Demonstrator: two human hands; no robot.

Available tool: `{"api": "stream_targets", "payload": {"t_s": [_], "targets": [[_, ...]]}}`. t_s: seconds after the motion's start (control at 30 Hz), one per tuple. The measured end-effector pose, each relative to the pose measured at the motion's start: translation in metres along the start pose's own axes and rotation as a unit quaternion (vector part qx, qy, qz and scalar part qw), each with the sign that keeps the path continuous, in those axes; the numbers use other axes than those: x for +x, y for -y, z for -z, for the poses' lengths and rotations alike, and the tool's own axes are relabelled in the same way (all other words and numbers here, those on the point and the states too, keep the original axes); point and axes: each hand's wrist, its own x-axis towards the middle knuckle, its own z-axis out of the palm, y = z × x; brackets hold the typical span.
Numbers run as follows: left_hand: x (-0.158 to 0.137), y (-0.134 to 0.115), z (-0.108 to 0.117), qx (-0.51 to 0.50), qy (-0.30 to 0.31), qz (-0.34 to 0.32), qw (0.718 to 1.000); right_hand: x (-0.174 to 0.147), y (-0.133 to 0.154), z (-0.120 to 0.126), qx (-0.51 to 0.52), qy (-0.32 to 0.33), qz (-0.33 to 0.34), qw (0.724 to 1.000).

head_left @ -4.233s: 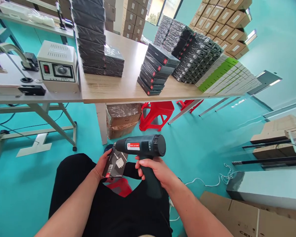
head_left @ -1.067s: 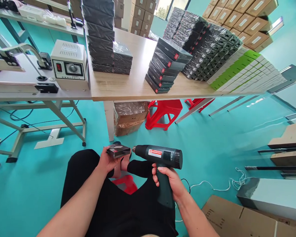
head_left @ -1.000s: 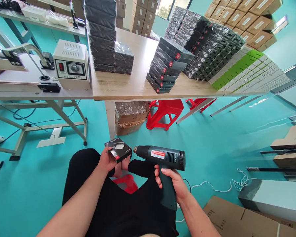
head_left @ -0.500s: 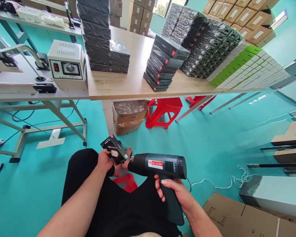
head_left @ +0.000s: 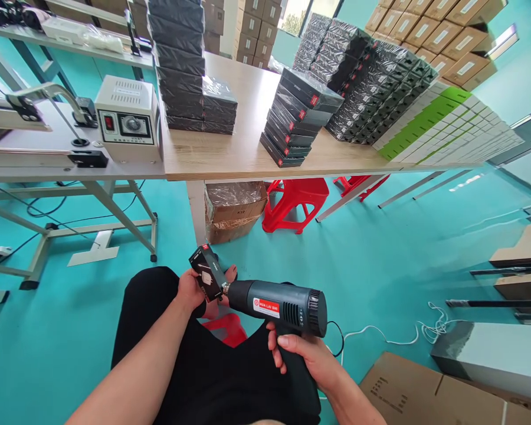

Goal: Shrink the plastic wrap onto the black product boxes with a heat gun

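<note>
My left hand (head_left: pixel 190 289) is closed around the lower left side of a small black product box (head_left: pixel 207 273) with a red mark at its top corner. The box is tilted, showing its printed front and one narrow side. My right hand (head_left: pixel 298 348) grips the handle of a dark heat gun (head_left: pixel 277 304) with a red and white label. Its metal nozzle points left at the box's right edge, very close to it; whether they touch I cannot tell. A cord runs from the gun to the right.
On the wooden table (head_left: pixel 248 153) ahead stand stacks of wrapped black boxes (head_left: pixel 292 121) and a tall black stack (head_left: pixel 179 65). A sealing machine (head_left: pixel 126 112) is at left. Below are an open carton (head_left: pixel 234 218) and a red stool (head_left: pixel 298 203). A large carton (head_left: pixel 393 383) lies at lower right.
The heat gun has moved left and slightly down, its nozzle nearer the box. My left hand has turned the box so more of its narrow side shows. The view has shifted slightly.
</note>
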Motion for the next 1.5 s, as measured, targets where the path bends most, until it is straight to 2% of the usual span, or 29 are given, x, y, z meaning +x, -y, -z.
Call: {"api": "stream_targets", "payload": {"t_s": [0.23,0.4,0.63,0.73,0.9,1.07,1.23,1.4,1.5], "targets": [[-0.002,0.003,-0.002,0.007,-0.008,0.049,0.999,0.008,0.002,-0.006,0.011,-0.016,0.024,1.000],[0.001,0.007,0.001,0.060,0.009,0.063,0.996,0.014,0.004,-0.004,0.029,-0.031,0.032,0.999],[0.004,0.013,0.004,0.163,0.035,0.060,0.984,0.022,0.015,0.000,0.030,-0.064,0.066,0.995],[0.008,0.015,0.008,0.187,0.033,0.052,0.980,0.024,0.021,0.000,0.026,-0.075,0.059,0.995],[0.013,0.016,0.012,0.207,0.020,0.031,0.978,0.032,0.029,-0.003,0.022,-0.050,0.042,0.998],[0.016,0.016,0.014,0.216,0.009,0.014,0.976,0.036,0.039,-0.001,0.002,-0.088,0.033,0.996],[0.017,0.017,0.012,0.218,0.010,0.005,0.976,0.039,0.050,-0.006,-0.006,-0.046,0.026,0.999],[0.015,0.016,0.009,0.208,0.023,0.005,0.978,0.046,0.058,-0.006,-0.022,-0.060,0.025,0.998],[0.010,0.013,0.005,0.187,0.033,0.004,0.982,0.038,0.054,-0.001,-0.069,-0.017,-0.003,0.997]]}}
